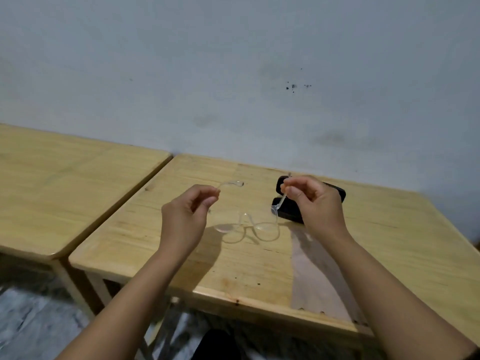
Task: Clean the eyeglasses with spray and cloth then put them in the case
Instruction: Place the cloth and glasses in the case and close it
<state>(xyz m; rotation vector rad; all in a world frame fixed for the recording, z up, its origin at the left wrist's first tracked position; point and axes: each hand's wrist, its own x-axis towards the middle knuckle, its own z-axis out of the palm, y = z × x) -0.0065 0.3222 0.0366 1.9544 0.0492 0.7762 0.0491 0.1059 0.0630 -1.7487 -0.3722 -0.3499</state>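
Observation:
Clear-framed eyeglasses [248,227] hang just above the wooden table [254,266], lenses down and temples spread. My left hand [188,216] pinches the left temple near its curved tip. My right hand [315,203] pinches the right temple. Behind my right hand lies a black glasses case [335,192], open, partly hidden by the hand. A pale cloth [317,276] lies flat on the table under my right forearm. No spray bottle is in view.
A second wooden table [67,193] stands to the left with a narrow gap between. A grey wall [233,74] closes off the far side. The floor below has a grey mottled cover [33,315].

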